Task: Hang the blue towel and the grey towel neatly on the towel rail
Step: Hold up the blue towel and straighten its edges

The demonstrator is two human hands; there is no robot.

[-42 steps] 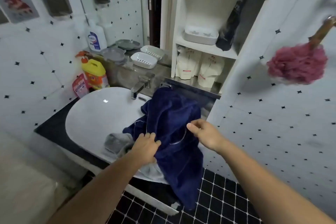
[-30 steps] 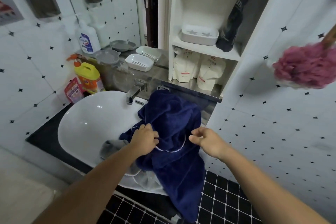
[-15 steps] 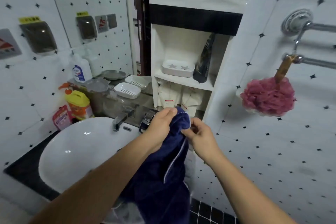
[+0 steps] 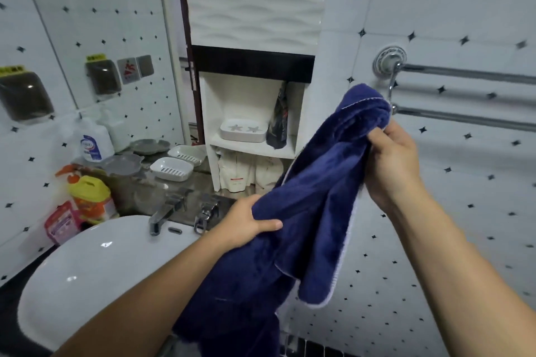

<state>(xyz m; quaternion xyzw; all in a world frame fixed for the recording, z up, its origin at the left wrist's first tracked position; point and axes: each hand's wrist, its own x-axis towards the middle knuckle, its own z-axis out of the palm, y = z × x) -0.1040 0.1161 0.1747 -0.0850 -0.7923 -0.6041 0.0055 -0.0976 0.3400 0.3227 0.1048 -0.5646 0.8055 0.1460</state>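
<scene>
Blue towel (image 4: 313,197) bunched within both hands' grip

We hold the blue towel (image 4: 313,200) bunched in both hands: our right hand (image 4: 391,165) grips its upper end just beside the chrome towel rail (image 4: 464,119) on the tiled wall, our left hand (image 4: 246,223) grips lower, above the white sink (image 4: 95,278).
</scene>
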